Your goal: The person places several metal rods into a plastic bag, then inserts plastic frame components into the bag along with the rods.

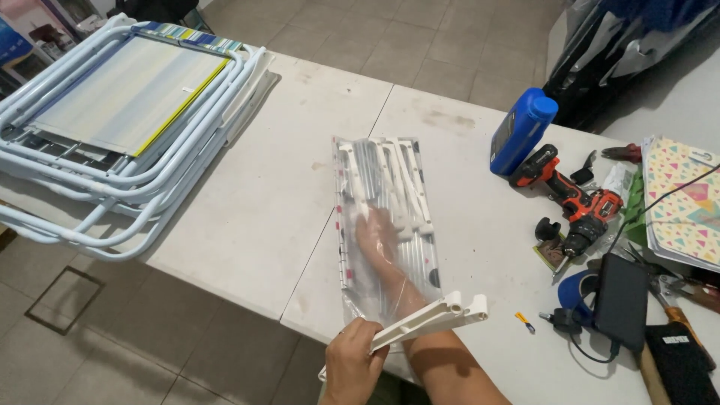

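A clear plastic bag (379,169) with white plastic parts inside lies on the white folding table (262,195). My right hand (384,251) is pushed deep into the bag, seen through the plastic, fingers among the white parts. My left hand (351,367) at the table's near edge grips the bag's open end together with a long white plastic armrest piece (435,315) that sticks out to the right.
Folded white-framed beach chairs (127,127) are stacked at the table's left end. On the right lie a blue bottle (523,131), a red and black cordless drill (574,199), pliers, a roll of blue tape (581,289), a black charger (622,300), and a patterned folder (686,199).
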